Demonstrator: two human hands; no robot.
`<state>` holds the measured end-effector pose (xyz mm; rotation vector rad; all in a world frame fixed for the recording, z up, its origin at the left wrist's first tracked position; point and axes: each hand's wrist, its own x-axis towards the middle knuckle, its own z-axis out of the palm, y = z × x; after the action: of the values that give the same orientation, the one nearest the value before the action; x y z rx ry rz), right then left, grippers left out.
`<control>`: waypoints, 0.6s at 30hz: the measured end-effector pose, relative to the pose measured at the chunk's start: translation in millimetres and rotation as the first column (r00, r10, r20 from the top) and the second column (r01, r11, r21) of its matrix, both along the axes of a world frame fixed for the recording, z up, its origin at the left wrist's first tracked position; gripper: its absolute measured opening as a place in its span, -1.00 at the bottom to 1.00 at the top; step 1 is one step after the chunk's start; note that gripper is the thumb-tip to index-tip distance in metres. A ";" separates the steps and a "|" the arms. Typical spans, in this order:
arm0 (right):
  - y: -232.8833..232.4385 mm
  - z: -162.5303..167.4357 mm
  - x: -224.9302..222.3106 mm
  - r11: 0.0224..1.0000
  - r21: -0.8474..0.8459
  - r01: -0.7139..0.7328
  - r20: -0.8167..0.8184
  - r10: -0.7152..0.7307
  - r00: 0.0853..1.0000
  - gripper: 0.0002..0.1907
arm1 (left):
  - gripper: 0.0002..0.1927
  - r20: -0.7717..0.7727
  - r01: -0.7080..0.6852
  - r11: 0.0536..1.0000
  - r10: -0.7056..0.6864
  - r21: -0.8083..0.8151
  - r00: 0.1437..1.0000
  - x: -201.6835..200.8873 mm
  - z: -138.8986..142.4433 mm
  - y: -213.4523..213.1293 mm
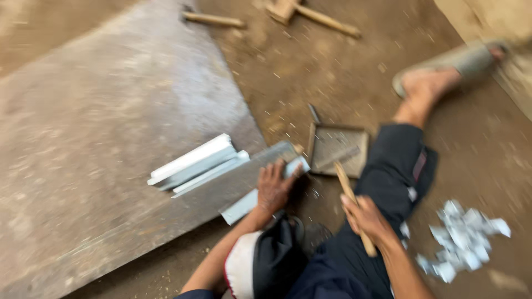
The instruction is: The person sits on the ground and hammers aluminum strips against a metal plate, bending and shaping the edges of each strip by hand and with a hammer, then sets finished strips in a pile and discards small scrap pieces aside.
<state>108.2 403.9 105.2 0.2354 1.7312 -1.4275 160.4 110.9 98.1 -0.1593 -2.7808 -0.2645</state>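
Left hand (272, 187) presses metal strip (260, 194); right hand (364, 217) apparently grips wooden stick (352, 204)

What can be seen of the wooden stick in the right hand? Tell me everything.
The wooden stick is a plain, pale brown, slim handle, blurred by motion. It tilts from upper left to lower right, over the dark trouser leg. The right hand grips its lower half, fingers wrapped around it, with a short end showing below the fist. Its upper end reaches toward the flat metal tray; whether they touch cannot be told.
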 end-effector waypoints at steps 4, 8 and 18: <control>2.8 -5.1 -30.9 0.998 -0.059 0.012 0.069 -0.008 0.998 -0.57 | -0.27 0.065 0.022 1.000 -0.022 0.005 0.998 -7.0 -6.7 11.5; 1.3 -8.7 -58.4 0.993 -0.099 -0.065 0.084 0.073 0.994 -0.63 | -0.35 0.050 0.035 0.999 -0.037 0.036 0.998 -9.4 -3.8 15.0; 0.7 -15.0 -73.0 0.971 -0.137 -0.196 0.126 0.213 0.969 -0.61 | -0.42 0.049 0.022 0.996 -0.027 0.088 0.998 -17.5 -5.0 20.7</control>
<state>35.2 404.6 90.2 0.0839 1.5018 -1.3281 142.8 131.6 93.1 -0.1673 -2.8121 -0.4011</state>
